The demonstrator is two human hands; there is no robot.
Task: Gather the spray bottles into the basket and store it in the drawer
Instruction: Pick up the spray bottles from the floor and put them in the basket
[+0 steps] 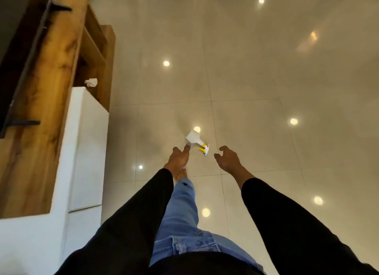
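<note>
Both hands out over the spray bottle on the floor

The white spray bottle (196, 141) lies on its side on the glossy tiled floor (256, 73). Left hand (180, 157) sits just beside it, fingers loosely spread, holding nothing; right hand (227, 156) is near its yellow trigger end, curled half open, empty too.

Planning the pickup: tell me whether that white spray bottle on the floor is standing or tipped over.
Tipped over. The spray bottle lies on its side on the tiled floor, its yellow trigger head pointing toward the person, beyond both open hands.
</note>
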